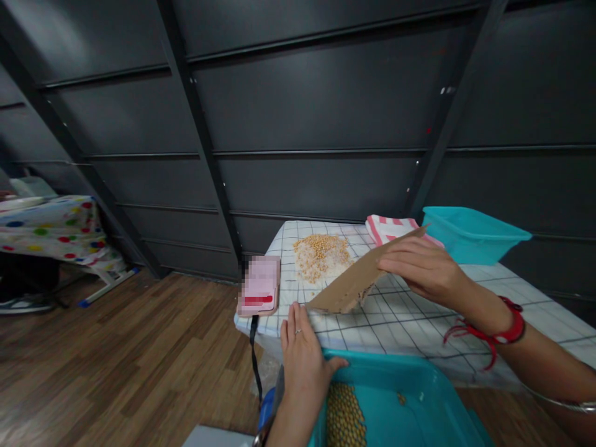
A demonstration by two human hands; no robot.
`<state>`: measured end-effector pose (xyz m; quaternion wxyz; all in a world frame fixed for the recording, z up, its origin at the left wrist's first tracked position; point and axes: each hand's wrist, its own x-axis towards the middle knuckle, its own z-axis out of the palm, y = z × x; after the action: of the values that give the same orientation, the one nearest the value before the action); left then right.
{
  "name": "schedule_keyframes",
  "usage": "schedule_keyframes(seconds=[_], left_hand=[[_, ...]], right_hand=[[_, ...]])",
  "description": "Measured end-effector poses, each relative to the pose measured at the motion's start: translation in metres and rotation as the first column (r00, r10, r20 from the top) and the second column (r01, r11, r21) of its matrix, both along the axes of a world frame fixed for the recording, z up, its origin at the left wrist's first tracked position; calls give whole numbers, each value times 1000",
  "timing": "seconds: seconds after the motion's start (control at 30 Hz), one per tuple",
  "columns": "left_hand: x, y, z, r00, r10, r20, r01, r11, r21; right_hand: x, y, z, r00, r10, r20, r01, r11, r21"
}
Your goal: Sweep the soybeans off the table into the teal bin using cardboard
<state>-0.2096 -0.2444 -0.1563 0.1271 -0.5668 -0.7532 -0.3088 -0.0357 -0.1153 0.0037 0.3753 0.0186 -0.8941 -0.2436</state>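
My right hand (426, 270) grips the upper edge of a brown cardboard piece (349, 282), which stands tilted over the checked tablecloth. Beyond it lies a pile of yellow beans mixed with small white grains (321, 256). My left hand (305, 360) has its fingers stretched out at the near table edge, close to the cardboard's left end. Its thumb lies out over the rim of a teal basin (391, 361). Inside the basin, yellowish-brown beans (344, 415) gather at the left, with a few loose ones farther right.
A second teal basin (479, 239) stands at the back right beside a pink-and-white striped cloth (391, 227). On the table's left edge lies a pink rectangular device (259, 285) with a black strap (255, 357). A dark panelled wall (316, 105) rises behind. Another table (51, 230) stands far left.
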Motion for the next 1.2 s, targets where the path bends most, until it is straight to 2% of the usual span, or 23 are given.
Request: schedule_keyframes(seconds=[0.17,0.3,0.43,0.57,0.87,1.0,1.2], left_hand=[[-1,1,-2,996,-1,-92,-2,999,-39],[-1,-2,6,995,-28,-94,15,991,-131],[0,-4,13,996,-37,-80,23,985,-170],[1,-2,9,998,-26,-50,19,991,-130],[1,0,-2,1000,-18,-24,18,1000,-4],[1,0,-2,1000,-16,-24,16,1000,-4],[1,0,-2,1000,-23,-8,23,999,-23]], right_hand=[[4,-5,3,987,-148,-66,146,989,-35],[-3,-10,3,987,-162,7,162,987,2],[-17,-9,-5,989,-147,35,145,988,50],[-17,-4,-11,992,-118,42,118,993,10],[11,-9,-7,994,-94,52,96,994,-43],[7,-6,-9,993,-117,-5,117,992,-43],[-1,-5,-12,991,-132,33,132,991,-12]])
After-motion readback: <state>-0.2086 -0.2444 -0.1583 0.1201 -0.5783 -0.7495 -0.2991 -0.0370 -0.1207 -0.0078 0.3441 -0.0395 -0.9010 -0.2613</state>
